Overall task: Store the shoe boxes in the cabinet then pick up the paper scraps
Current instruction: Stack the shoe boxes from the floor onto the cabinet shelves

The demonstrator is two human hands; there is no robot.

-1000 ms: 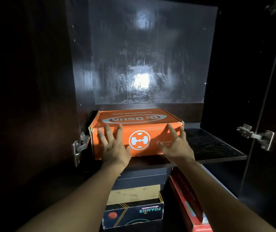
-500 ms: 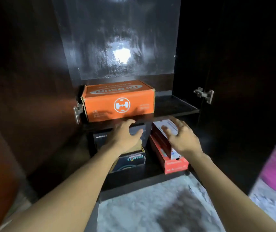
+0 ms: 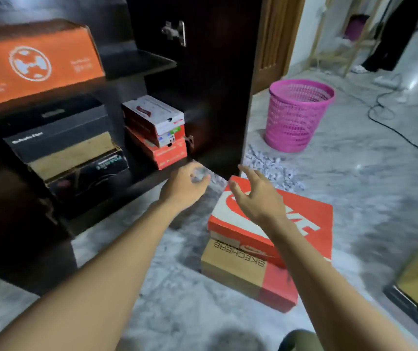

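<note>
Left grip (image 3: pixel 186 184) released, fingers loosely curled and holding nothing, held in front of the lower edge of the open cabinet (image 3: pixel 218 102). Right grip (image 3: pixel 256 198) released, fingers spread, over the far corner of the red shoe box (image 3: pixel 311 214); contact cannot be told. The red shoe box lies on the tan shoe box (image 3: pixel 233 267), both on the marble floor (image 3: pixel 354 173) outside the cabinet. Inside: orange shoe box (image 3: pixel 33 62) on the upper shelf (image 3: pixel 139 62); below it, a dark stack (image 3: pixel 71 148) and a red-and-white stack (image 3: pixel 160 133) side by side. Paper scraps (image 3: pixel 273 171) heaped on the floor between cabinet and pink basket (image 3: pixel 299 115).
</note>
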